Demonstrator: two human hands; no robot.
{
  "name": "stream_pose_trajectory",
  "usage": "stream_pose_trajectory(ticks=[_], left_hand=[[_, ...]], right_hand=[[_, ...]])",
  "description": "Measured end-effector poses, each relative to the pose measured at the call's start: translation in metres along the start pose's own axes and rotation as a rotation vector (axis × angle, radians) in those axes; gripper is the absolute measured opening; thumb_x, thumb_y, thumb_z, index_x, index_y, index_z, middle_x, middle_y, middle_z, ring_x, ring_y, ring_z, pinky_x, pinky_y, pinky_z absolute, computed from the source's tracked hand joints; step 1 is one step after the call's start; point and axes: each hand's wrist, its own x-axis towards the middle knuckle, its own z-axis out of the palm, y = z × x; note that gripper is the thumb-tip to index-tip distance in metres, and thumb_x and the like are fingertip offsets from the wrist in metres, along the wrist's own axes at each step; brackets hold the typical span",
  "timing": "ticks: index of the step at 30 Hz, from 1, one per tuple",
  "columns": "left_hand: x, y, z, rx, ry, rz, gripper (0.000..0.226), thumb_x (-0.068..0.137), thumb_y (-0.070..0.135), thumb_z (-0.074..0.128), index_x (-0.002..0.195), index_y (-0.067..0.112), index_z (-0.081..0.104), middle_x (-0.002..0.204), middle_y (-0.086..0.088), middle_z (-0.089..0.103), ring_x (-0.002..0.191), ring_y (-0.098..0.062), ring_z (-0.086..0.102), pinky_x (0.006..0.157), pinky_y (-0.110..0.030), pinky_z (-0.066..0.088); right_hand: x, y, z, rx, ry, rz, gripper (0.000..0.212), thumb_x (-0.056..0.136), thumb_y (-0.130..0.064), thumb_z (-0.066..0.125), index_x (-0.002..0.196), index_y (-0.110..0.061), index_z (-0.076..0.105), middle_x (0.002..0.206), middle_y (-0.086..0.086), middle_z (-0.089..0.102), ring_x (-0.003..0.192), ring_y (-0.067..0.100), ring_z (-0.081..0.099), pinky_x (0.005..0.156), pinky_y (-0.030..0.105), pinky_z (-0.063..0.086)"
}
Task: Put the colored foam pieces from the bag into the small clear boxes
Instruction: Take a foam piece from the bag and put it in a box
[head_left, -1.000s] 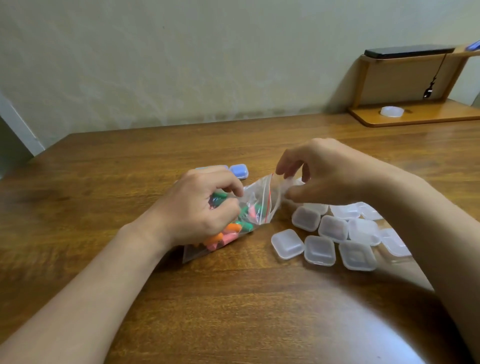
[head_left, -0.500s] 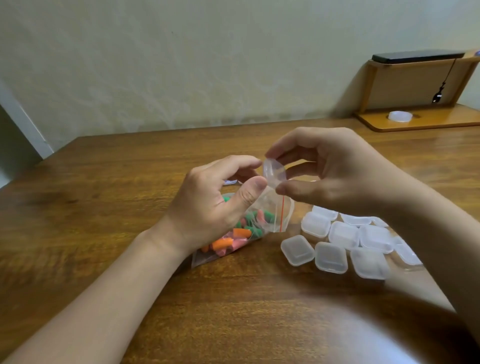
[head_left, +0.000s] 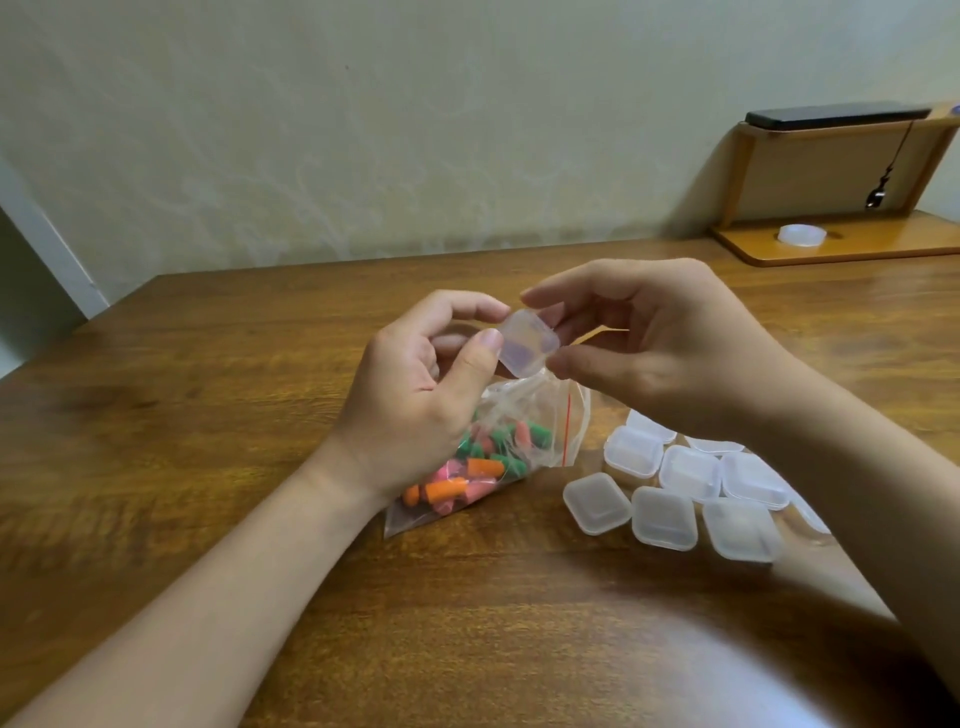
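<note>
A brown wooden tabletop (head_left: 208, 415) with a glossy grain carries a clear zip bag (head_left: 540, 431) lying near its middle, with orange, pink and green foam pieces (head_left: 467, 478) inside. Just right of the bag sits a tight cluster of small clear boxes (head_left: 691, 473), most touching one another. A wooden stand (head_left: 841, 244) rests at the far right, by the wall.

A pale, greenish plaster wall (head_left: 363, 130) with faint mottled marks runs across the far side. Against it stands a brown wooden worktop (head_left: 182, 415) with strong grain; soft light glares off its near right part. At the far right sits a small wooden shelf stand (head_left: 883, 244), with a dark flat device (head_left: 831, 117) on top, a thin black cord (head_left: 883, 182) hanging from it, and a white round object (head_left: 801, 235) on its base. A pale slanted strip (head_left: 47, 249) edges the far left.
</note>
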Motion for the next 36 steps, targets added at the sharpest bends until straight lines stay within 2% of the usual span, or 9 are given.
stream_pose_trajectory(ticks=[5, 8, 10, 14, 20, 24, 28, 31, 36], left_hand=[[-0.001, -0.004, 0.0, -0.039, -0.049, -0.018, 0.036, 0.086, 0.028, 0.072, 0.117, 0.012, 0.065, 0.108, 0.001, 0.074, 0.102, -0.015, 0.072, 0.085, -0.028, 0.058], [-0.001, -0.007, -0.001, 0.009, -0.042, 0.008, 0.037, 0.087, 0.035, 0.069, 0.117, 0.012, 0.069, 0.109, 0.0, 0.072, 0.105, -0.02, 0.07, 0.087, -0.035, 0.059], [0.001, -0.007, -0.003, 0.033, -0.028, 0.006, 0.035, 0.09, 0.039, 0.065, 0.115, 0.016, 0.073, 0.109, -0.001, 0.071, 0.105, -0.019, 0.068, 0.085, -0.033, 0.057], [0.004, -0.002, -0.004, -0.118, -0.01, -0.086, 0.03, 0.096, 0.037, 0.061, 0.112, 0.015, 0.074, 0.097, -0.003, 0.074, 0.089, -0.011, 0.068, 0.077, -0.026, 0.052], [0.003, 0.003, -0.002, -0.252, 0.006, -0.168, 0.018, 0.099, 0.032, 0.056, 0.109, 0.017, 0.053, 0.08, -0.017, 0.074, 0.072, -0.03, 0.075, 0.065, -0.043, 0.061], [0.002, 0.007, -0.001, -0.238, -0.019, -0.179, 0.027, 0.094, 0.032, 0.056, 0.109, 0.009, 0.058, 0.084, -0.014, 0.076, 0.076, -0.026, 0.076, 0.065, -0.036, 0.062], [0.0, 0.001, -0.004, -0.103, -0.052, -0.093, 0.033, 0.087, 0.029, 0.075, 0.113, 0.012, 0.065, 0.102, -0.007, 0.075, 0.097, -0.023, 0.073, 0.082, -0.042, 0.061], [-0.001, -0.003, -0.005, -0.024, -0.049, -0.021, 0.031, 0.086, 0.03, 0.07, 0.114, 0.015, 0.069, 0.105, -0.001, 0.074, 0.1, -0.021, 0.071, 0.084, -0.042, 0.06], [-0.002, -0.005, -0.004, 0.063, -0.02, 0.054, 0.026, 0.089, 0.026, 0.07, 0.113, 0.017, 0.072, 0.104, 0.004, 0.076, 0.096, -0.014, 0.072, 0.082, -0.031, 0.059]], right_hand=[[0.001, 0.001, 0.005, -0.031, 0.002, -0.005, 0.032, 0.085, -0.018, 0.075, 0.116, -0.013, 0.071, 0.097, 0.003, 0.071, 0.087, 0.017, 0.07, 0.073, 0.038, 0.061], [0.002, 0.001, 0.007, -0.031, 0.017, 0.008, 0.027, 0.088, -0.023, 0.072, 0.113, -0.012, 0.07, 0.094, 0.001, 0.071, 0.081, 0.013, 0.07, 0.07, 0.038, 0.061], [0.002, 0.001, 0.008, -0.018, 0.022, 0.012, 0.027, 0.09, -0.025, 0.069, 0.113, -0.011, 0.069, 0.097, 0.0, 0.071, 0.084, 0.012, 0.07, 0.068, 0.037, 0.062], [0.001, 0.001, 0.008, 0.0, 0.028, -0.006, 0.035, 0.088, -0.008, 0.073, 0.122, -0.013, 0.065, 0.103, -0.001, 0.07, 0.092, 0.016, 0.07, 0.075, 0.044, 0.06], [0.0, -0.001, 0.009, -0.034, 0.03, -0.026, 0.039, 0.086, -0.004, 0.073, 0.123, -0.014, 0.067, 0.088, -0.002, 0.07, 0.084, 0.015, 0.069, 0.073, 0.04, 0.06], [0.001, -0.001, 0.01, -0.004, 0.023, 0.01, 0.032, 0.088, -0.013, 0.074, 0.119, -0.012, 0.068, 0.094, -0.001, 0.071, 0.087, 0.016, 0.07, 0.072, 0.04, 0.061], [0.001, -0.001, 0.015, 0.094, 0.077, 0.028, 0.031, 0.089, -0.016, 0.073, 0.118, -0.009, 0.067, 0.101, -0.001, 0.074, 0.093, 0.015, 0.072, 0.078, 0.041, 0.061], [0.001, -0.002, 0.017, 0.07, 0.096, 0.022, 0.035, 0.09, -0.013, 0.072, 0.124, -0.009, 0.066, 0.104, -0.003, 0.073, 0.096, 0.008, 0.071, 0.083, 0.031, 0.06], [0.001, -0.002, 0.02, 0.097, 0.111, 0.016, 0.031, 0.089, -0.004, 0.071, 0.12, -0.005, 0.067, 0.101, 0.002, 0.074, 0.093, 0.008, 0.072, 0.084, 0.022, 0.058]])
